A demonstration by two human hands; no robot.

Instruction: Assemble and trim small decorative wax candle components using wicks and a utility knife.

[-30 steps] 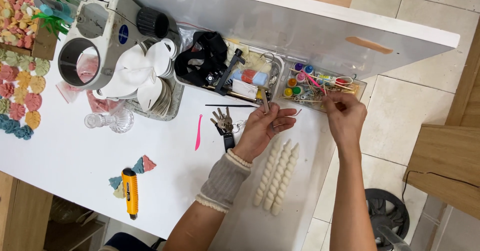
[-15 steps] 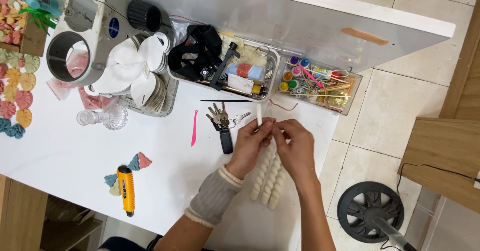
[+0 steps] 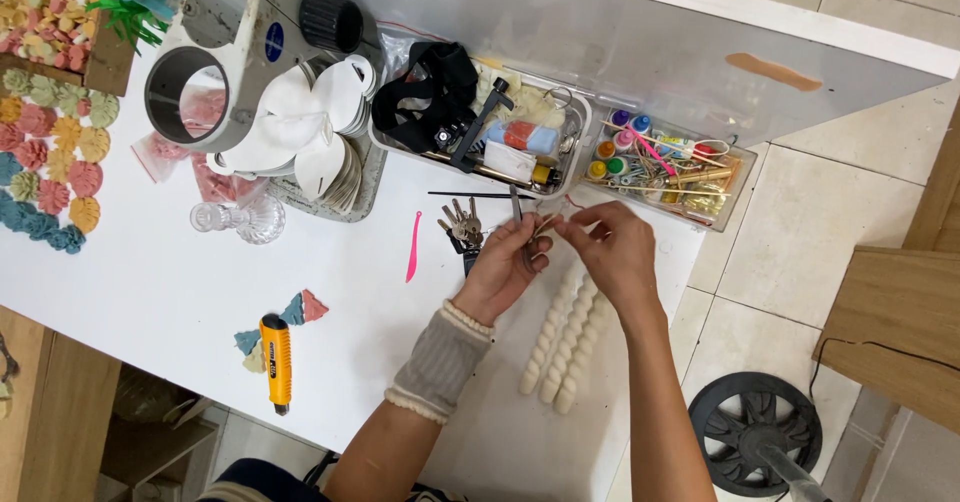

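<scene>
Both hands sit higher in frame than half a second ago. Left hand (image 3: 505,267) and right hand (image 3: 610,252), close together at centre, pinch a thin wick (image 3: 545,224) above white twisted candles (image 3: 565,337) beside keys (image 3: 460,230).

1 head-worn camera looks steeply down — close over the white table (image 3: 150,292), floor tiles (image 3: 800,252) at right.
</scene>
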